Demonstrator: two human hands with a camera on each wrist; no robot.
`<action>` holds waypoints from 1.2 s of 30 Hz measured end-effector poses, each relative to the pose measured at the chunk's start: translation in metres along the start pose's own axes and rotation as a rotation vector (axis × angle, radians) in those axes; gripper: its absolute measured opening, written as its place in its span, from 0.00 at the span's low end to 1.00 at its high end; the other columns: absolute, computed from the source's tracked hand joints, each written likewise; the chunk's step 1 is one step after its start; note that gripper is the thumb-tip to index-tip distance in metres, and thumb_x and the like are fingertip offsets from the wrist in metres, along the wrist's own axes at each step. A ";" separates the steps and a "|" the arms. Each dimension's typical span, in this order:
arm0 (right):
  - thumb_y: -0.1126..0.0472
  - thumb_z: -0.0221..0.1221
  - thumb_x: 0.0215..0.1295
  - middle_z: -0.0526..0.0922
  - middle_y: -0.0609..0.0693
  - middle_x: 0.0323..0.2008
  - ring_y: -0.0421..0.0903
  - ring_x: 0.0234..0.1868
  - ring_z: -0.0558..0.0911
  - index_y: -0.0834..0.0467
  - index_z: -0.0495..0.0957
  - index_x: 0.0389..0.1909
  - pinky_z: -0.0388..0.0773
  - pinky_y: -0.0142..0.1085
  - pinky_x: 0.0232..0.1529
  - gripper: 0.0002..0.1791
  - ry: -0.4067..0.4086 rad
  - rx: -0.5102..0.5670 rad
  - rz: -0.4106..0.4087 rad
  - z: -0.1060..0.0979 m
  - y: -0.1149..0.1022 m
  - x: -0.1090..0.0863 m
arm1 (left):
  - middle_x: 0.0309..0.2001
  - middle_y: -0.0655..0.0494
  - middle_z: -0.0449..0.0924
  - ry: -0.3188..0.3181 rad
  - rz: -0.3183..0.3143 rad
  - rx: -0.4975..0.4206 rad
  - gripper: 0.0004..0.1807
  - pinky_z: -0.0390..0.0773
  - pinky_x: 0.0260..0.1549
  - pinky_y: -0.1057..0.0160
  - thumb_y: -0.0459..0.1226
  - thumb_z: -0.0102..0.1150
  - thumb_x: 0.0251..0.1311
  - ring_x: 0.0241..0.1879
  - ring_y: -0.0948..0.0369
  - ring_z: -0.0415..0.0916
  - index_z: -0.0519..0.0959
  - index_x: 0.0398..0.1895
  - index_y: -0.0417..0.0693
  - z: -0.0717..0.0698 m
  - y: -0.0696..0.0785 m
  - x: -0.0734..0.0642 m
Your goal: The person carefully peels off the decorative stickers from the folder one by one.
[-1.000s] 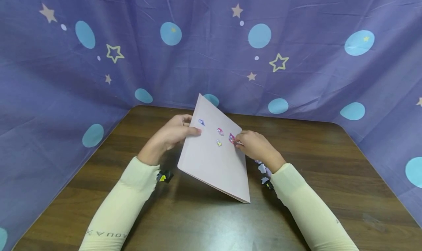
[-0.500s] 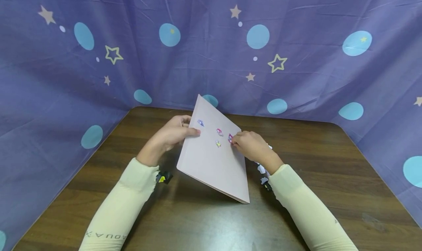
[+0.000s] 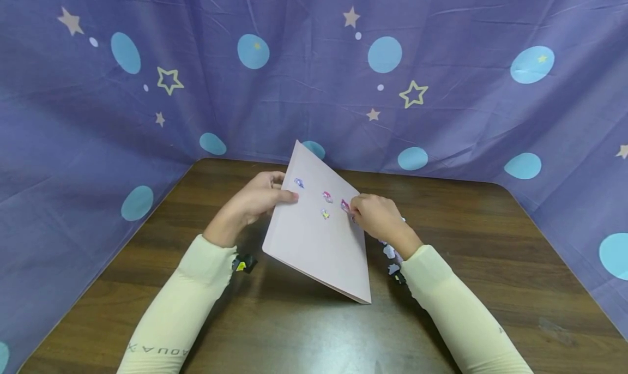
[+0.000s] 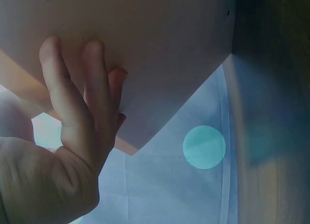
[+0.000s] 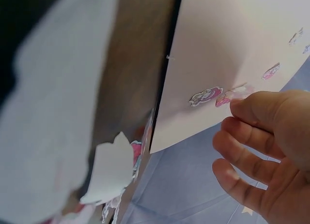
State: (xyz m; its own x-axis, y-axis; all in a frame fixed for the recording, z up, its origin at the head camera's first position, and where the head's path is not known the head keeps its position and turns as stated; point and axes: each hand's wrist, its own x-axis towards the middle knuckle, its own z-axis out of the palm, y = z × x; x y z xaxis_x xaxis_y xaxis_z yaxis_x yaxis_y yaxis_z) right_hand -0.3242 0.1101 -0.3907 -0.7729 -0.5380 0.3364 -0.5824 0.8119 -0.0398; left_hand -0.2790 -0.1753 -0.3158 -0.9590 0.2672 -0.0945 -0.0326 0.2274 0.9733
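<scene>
A pale pink folder (image 3: pixel 319 237) stands tilted above the table. My left hand (image 3: pixel 260 197) grips its left edge, thumb on the front; in the left wrist view its fingers (image 4: pixel 94 64) lie against the back. Several small shiny stickers lie on the front: a blue one (image 3: pixel 299 183), a pink one (image 3: pixel 327 197), a yellowish one (image 3: pixel 325 214) and a dark pink one (image 3: pixel 345 205). My right hand (image 3: pixel 378 216) is at the folder's right edge, fingers curled, pinching a small sticker (image 3: pixel 354 220) close over the surface, mostly hidden by the fingertips.
Loose cut-out stickers (image 3: pixel 390 252) lie on the brown wooden table (image 3: pixel 490 254) beneath the right wrist; a white-backed one (image 5: pixel 114 168) shows large in the right wrist view. A purple curtain (image 3: pixel 314 79) with stars and blue ovals surrounds the table.
The right hand moves left over the dark pink sticker, then back slightly right, uncovering it again. The left hand and folder stay nearly still.
</scene>
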 end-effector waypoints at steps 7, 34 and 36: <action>0.63 0.63 0.67 0.72 0.44 0.22 0.43 0.24 0.72 0.52 0.78 0.26 0.71 0.40 0.22 0.10 0.009 0.011 0.056 -0.002 0.003 -0.001 | 0.44 0.40 0.87 -0.004 0.004 0.009 0.23 0.88 0.35 0.49 0.26 0.60 0.64 0.34 0.53 0.88 0.69 0.62 0.32 0.001 0.000 0.001; 0.66 0.54 0.70 0.79 0.55 0.26 0.52 0.28 0.78 0.55 0.72 0.16 0.81 0.54 0.29 0.19 -0.268 -0.012 0.261 -0.039 0.028 -0.011 | 0.43 0.40 0.87 0.001 0.014 0.001 0.24 0.89 0.35 0.50 0.26 0.60 0.64 0.34 0.52 0.88 0.69 0.62 0.32 -0.001 -0.001 0.001; 0.69 0.53 0.69 0.81 0.59 0.31 0.56 0.32 0.81 0.59 0.77 0.21 0.83 0.57 0.33 0.15 -0.311 -0.022 0.285 -0.042 0.030 -0.012 | 0.43 0.40 0.87 0.001 0.013 0.000 0.24 0.89 0.35 0.50 0.26 0.60 0.64 0.34 0.53 0.88 0.69 0.62 0.32 -0.001 -0.001 0.000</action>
State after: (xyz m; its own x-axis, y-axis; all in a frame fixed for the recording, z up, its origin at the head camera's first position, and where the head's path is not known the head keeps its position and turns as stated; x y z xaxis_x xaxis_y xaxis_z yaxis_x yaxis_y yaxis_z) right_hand -0.3219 0.1506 -0.3569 -0.9434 -0.3312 0.0143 -0.3314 0.9410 -0.0690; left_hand -0.2796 -0.1767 -0.3165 -0.9597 0.2689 -0.0820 -0.0205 0.2242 0.9743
